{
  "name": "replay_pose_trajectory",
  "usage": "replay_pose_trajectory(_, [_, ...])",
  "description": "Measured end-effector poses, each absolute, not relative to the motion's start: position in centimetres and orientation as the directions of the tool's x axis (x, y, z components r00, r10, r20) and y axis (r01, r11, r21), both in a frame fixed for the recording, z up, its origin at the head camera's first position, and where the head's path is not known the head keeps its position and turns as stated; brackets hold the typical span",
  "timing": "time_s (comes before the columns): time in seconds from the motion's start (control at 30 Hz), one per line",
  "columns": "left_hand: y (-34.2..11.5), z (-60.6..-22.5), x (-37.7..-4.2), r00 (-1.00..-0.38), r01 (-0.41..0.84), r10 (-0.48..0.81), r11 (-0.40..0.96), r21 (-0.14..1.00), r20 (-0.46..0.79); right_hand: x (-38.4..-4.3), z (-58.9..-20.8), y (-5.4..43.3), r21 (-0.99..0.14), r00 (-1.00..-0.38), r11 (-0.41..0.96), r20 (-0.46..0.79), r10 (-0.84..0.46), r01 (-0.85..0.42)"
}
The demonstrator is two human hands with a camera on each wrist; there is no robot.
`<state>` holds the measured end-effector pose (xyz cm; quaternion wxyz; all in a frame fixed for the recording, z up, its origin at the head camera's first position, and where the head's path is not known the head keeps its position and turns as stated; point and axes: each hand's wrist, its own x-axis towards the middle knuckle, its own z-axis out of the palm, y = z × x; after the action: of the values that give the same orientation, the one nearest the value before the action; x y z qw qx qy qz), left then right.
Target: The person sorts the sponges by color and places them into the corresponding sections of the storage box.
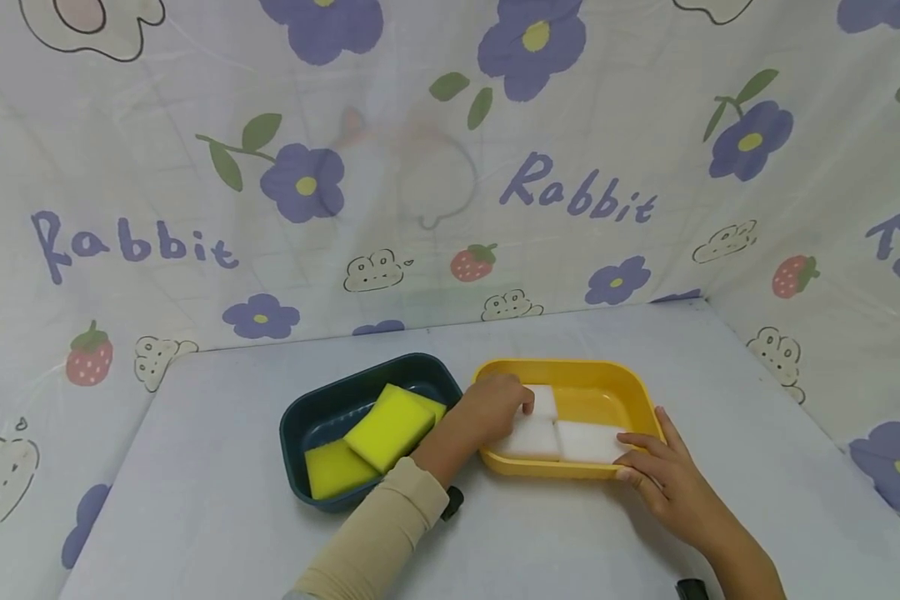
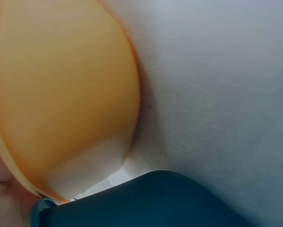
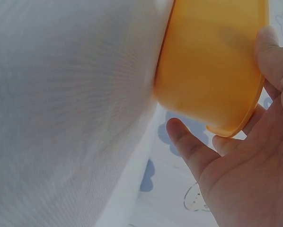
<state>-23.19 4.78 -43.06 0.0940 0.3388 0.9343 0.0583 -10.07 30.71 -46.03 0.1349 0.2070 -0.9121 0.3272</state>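
Note:
In the head view a yellow tray (image 1: 551, 469) holds several white sponges (image 1: 592, 442) lying flat. My left hand (image 1: 495, 406) reaches into its left end, fingers bent down onto a white sponge (image 1: 542, 402) at the back; its fingertips are partly hidden. At the tray's front right corner, my right hand (image 1: 671, 471) grips the rim, thumb outside and fingers over the edge by the front right sponge. The right wrist view shows the thumb (image 3: 267, 40) on the rim, with one finger stretched apart below the tray's end.
Left of the yellow tray stands a dark teal tray (image 1: 294, 450) with yellow sponges (image 1: 390, 427) piled inside, partly behind my left forearm. A patterned curtain (image 1: 420, 183) rises behind the white table (image 1: 217, 450). A small black object (image 1: 692, 589) shows near the right forearm.

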Motion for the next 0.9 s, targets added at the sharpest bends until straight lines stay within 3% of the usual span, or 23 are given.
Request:
replay_pose_trajectory(0.33, [4.5, -43.2, -23.0, -0.758, 0.614, 0.641, 0.764, 0.199, -0.120, -10.1, -46.1, 30.7, -0.549, -0.887, 0.704, 0.367, -0.281, -0.450])
replay_pose_trajectory(0.6, [3.6, -42.9, -21.4, -0.727, 0.643, 0.687, 0.681, 0.350, -0.002, -10.2, -46.0, 31.0, -0.550, -0.883, 0.697, 0.367, -0.291, -0.459])
replay_pose_trajectory(0.7, [3.0, -42.1, -19.9, -0.742, 0.632, 0.670, 0.689, 0.354, 0.020, -10.3, -46.0, 31.1, -0.557, -0.891, 0.700, 0.353, -0.287, -0.447])
replay_pose_trajectory(0.9, [0.0, -39.9, -16.3, -0.828, 0.544, 0.561, 0.803, 0.243, -0.001, -10.2, -46.2, 31.1, -0.561, -0.888, 0.694, 0.360, -0.286, -0.451])
